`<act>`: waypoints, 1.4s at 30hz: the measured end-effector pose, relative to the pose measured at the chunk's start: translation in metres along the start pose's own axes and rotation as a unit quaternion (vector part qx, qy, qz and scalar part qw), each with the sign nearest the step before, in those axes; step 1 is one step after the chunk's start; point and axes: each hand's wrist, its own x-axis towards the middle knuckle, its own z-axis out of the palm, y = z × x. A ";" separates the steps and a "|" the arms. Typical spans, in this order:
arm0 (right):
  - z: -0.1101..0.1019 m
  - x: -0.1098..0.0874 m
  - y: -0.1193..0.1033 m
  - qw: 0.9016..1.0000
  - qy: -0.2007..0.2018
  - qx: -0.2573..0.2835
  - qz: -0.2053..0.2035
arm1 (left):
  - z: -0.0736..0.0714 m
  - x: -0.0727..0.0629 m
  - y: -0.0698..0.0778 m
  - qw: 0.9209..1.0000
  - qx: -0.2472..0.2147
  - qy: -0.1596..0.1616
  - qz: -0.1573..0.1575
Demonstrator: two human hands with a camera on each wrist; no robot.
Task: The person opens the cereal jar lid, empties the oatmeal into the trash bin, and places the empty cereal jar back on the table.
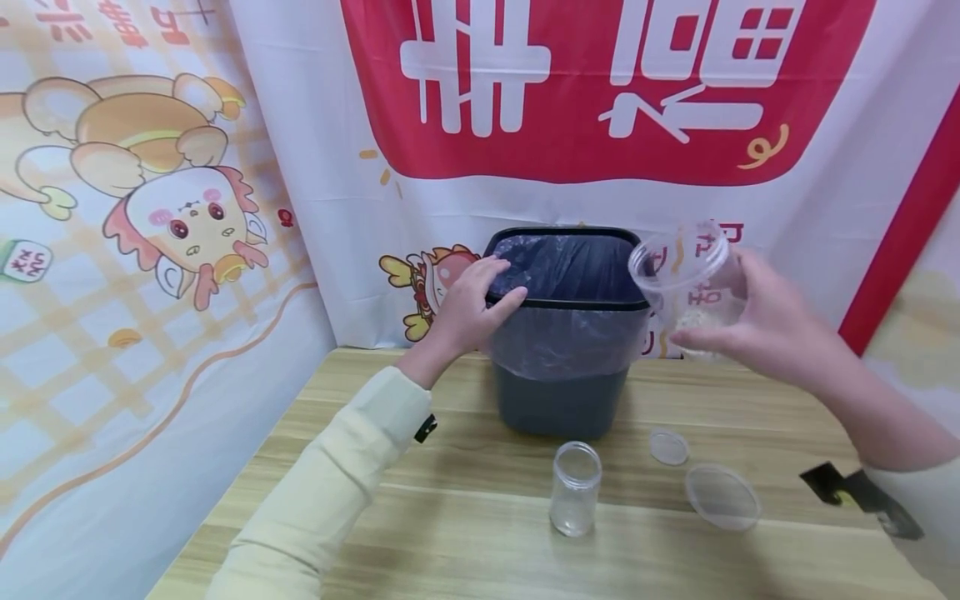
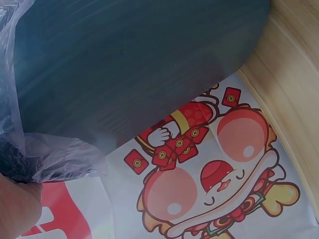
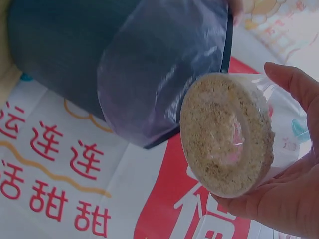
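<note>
My right hand (image 1: 780,325) grips a large clear plastic jar (image 1: 678,267) at the right of the bin, thumb on one side and fingers on the other. The jar is tilted, its open mouth toward the bin. Pale brown grainy material (image 3: 214,134) lies against its bottom in the right wrist view. My left hand (image 1: 472,300) holds the left side of the black rim of a dark grey trash bin (image 1: 555,408), which is lined with a translucent plastic bag (image 1: 562,342). In the left wrist view, only part of that hand (image 2: 17,206) shows at the lower left.
A smaller clear jar (image 1: 576,492) stands uncovered on the wooden table (image 1: 465,533) in front of the bin. Two clear round lids lie to its right, a small lid (image 1: 669,447) and a larger lid (image 1: 722,497). A printed cloth (image 1: 315,167) hangs behind the bin.
</note>
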 end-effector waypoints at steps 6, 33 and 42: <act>-0.006 0.029 -0.002 0.998 0.034 -0.044 0.001 | 0.000 0.001 0.002 1.000 0.006 -0.007 -0.005; 0.019 0.104 -0.013 0.914 0.089 -0.353 -0.177 | 0.000 0.001 0.001 1.000 0.012 -0.010 -0.009; 0.025 0.110 -0.010 0.869 0.078 -0.433 -0.229 | 0.000 0.001 0.001 1.000 0.011 -0.012 -0.013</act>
